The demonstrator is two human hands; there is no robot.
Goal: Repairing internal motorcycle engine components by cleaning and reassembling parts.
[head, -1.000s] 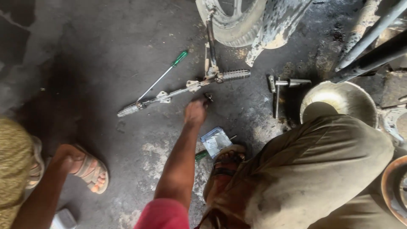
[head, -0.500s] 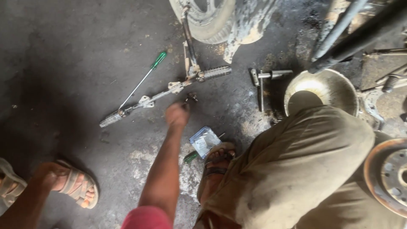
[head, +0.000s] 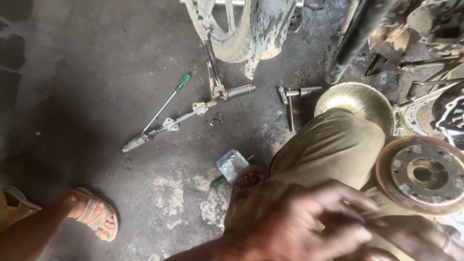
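My left hand (head: 299, 227) is blurred and close to the camera at the bottom, over my olive-trousered knee (head: 328, 150), fingers partly spread. My right hand (head: 415, 239) shows only in part at the bottom right, touching the left hand's fingertips. Whether either holds something is hidden by blur. A round metal hub disc (head: 420, 174) lies just above the right hand. Out on the floor lie a footrest bar with ribbed pegs (head: 188, 116), a few small bolts (head: 216, 119) and a green-handled screwdriver (head: 169, 99).
A T-shaped wrench (head: 290, 101) and a metal bowl (head: 355, 99) lie beyond my knee. A small clear plastic packet (head: 232, 164) sits by my sandalled foot (head: 246, 181). A muddy tyre (head: 232, 34) stands at the top. Another person's sandalled foot (head: 92, 217) is at lower left.
My left hand has pulled back from the small bolts by the footrest bar to my knee, close to the camera. The view has shifted right, bringing the hub disc into sight.
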